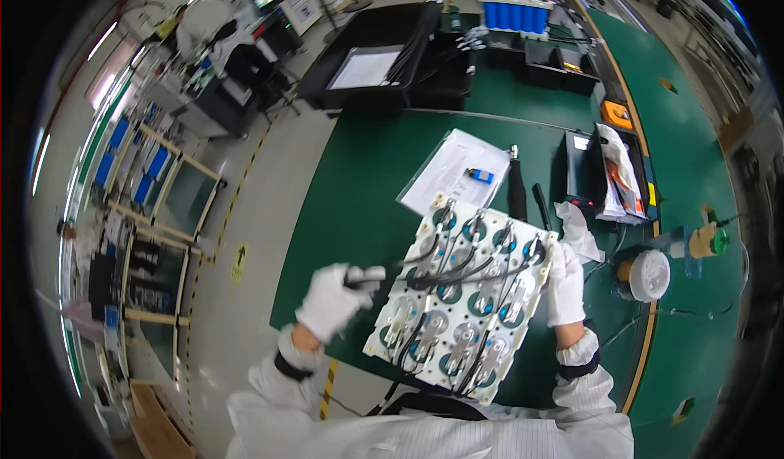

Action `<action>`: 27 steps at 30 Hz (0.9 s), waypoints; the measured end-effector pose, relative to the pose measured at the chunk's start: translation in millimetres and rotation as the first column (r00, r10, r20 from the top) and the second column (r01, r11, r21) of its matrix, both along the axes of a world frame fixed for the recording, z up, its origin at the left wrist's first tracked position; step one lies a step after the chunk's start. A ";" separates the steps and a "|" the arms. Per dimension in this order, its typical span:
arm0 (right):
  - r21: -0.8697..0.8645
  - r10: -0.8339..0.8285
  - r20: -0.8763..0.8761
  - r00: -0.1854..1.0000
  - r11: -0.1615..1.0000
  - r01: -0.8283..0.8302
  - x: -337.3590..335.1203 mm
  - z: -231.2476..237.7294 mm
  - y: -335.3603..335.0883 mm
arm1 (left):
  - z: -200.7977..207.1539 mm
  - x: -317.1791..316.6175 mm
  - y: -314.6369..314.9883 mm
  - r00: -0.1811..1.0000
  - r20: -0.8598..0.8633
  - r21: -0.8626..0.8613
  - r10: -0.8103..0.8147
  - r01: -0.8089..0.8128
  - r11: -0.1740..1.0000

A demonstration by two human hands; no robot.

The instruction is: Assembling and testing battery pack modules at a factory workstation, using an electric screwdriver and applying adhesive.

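Note:
A white rectangular module (469, 308) with round openings, metal tabs and black cables (457, 278) lies tilted on the green table in front of me. My left hand (331, 300), in a white glove, is off the module's left side. Its fingers are closed on a black cable end (359, 278); the exact shape of that end is blurred. At the upper right edge of the module, my gloved right hand (565, 283) grips the rim, its thumb partly hidden.
Beyond the module lie paper sheets (453, 165) with a small blue device (480, 176), and a black-handled tool (516, 185). A black bin (625, 177) with packets stands at right, near a white round container (650, 276). Black trays (367, 59) sit farther back. A person (204, 30) works far left.

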State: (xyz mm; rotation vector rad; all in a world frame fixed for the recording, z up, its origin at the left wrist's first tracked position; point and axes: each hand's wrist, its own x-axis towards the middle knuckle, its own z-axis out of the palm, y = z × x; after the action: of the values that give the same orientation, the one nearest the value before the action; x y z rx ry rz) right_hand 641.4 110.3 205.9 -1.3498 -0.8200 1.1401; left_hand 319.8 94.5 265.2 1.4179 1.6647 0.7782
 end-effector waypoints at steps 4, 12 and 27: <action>0.033 0.063 0.146 0.987 0.997 -0.069 -12.0 27.4 -6.5 | 26.8 -43.3 39.3 0.797 -0.604 0.293 0.012 0.209 0.933; 0.154 0.325 0.490 0.809 0.881 -0.447 -33.0 101.4 -58.2 | 45.0 -27.5 -10.7 0.643 -0.764 0.300 0.063 0.267 0.916; -0.045 0.001 0.999 -0.045 0.189 -0.981 -110.5 75.6 -13.2 | 7.8 72.0 -112.8 0.862 -0.473 0.279 0.183 -0.050 0.959</action>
State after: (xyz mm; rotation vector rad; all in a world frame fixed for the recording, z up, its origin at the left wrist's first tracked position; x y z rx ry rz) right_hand 530.9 97.1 281.5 -0.4863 -2.8271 0.1293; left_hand 391.8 -18.3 273.0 1.8269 2.1167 0.7590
